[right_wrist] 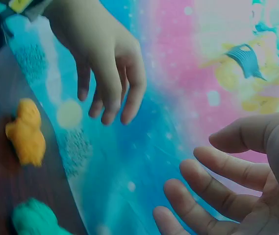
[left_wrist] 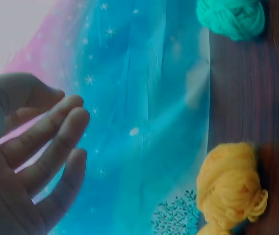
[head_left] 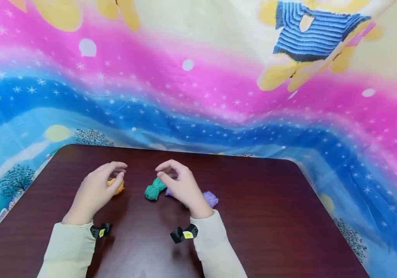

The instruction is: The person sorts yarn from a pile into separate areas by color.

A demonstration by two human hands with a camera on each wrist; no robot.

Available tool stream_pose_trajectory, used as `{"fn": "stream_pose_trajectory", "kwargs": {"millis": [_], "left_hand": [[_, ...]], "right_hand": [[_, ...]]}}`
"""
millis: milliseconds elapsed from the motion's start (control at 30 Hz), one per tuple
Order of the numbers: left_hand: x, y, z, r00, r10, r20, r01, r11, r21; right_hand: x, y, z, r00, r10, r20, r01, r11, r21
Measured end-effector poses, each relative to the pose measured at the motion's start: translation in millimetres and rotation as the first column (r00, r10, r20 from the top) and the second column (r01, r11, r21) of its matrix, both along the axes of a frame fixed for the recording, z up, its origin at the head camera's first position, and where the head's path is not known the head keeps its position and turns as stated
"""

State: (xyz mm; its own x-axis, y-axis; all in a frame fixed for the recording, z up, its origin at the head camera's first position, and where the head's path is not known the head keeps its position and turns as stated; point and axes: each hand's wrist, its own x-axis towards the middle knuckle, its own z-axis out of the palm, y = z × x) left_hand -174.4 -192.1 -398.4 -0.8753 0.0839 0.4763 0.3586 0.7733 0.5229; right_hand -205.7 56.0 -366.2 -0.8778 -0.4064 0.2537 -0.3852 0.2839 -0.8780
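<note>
Both hands hover over the dark table with nothing in their fingers. My left hand [head_left: 97, 187] is above an orange yarn bundle [head_left: 116, 187], hiding most of it in the head view; in the left wrist view the orange yarn [left_wrist: 231, 183] lies apart from the fingers. My right hand [head_left: 184, 189], fingers loosely bent, hangs over a green yarn bundle [head_left: 154, 190] and partly covers purple yarn [head_left: 211, 199] behind the wrist. The right wrist view shows both hands, the left hand [right_wrist: 105, 63] with fingers pointing down, beside the orange yarn [right_wrist: 28, 132] and green yarn [right_wrist: 37, 218].
The dark red-brown table [head_left: 271, 231] has rounded far corners. A printed cloth [head_left: 170, 88] in pink, blue and cream hangs behind it and along its sides. Black wrist cameras [head_left: 102, 230] are strapped at both sleeve cuffs.
</note>
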Motion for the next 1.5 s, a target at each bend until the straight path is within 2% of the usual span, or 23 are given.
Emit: {"fn": "stream_pose_trajectory", "kwargs": {"millis": [167,367,633,800,1033,1233,1500], "left_hand": [[0.0,10,1.5,0.998,-0.051,-0.024,0.051,0.999,-0.007],[0.6,18,1.3,0.996,-0.085,-0.018,0.086,0.995,0.041],[-3.5,30,-12.0,0.992,-0.122,0.014,0.121,0.991,0.049],[-7.2,38,-22.9,0.988,-0.129,0.079,0.126,0.991,0.041],[-15.2,48,-40.1,0.966,-0.173,0.194,0.154,0.982,0.107],[-16.2,54,-46.4,0.939,-0.172,0.296,0.156,0.985,0.078],[-19.7,63,-54.2,0.911,-0.176,0.372,0.164,0.984,0.065]], "right_hand": [[-1.2,27,-0.2,0.999,-0.050,-0.007,0.050,0.998,0.035],[-6.8,52,-5.5,0.995,-0.104,0.006,0.104,0.993,0.060],[-16.5,68,-11.1,0.995,-0.091,0.047,0.079,0.975,0.208],[-24.6,77,-19.6,0.995,-0.050,0.085,0.020,0.948,0.318],[-30.4,86,-28.7,0.987,-0.033,0.158,-0.032,0.920,0.392],[-31.1,85,-31.9,0.983,-0.027,0.183,-0.061,0.887,0.458],[-31.3,81,-38.4,0.979,-0.040,0.200,-0.074,0.843,0.532]]}}
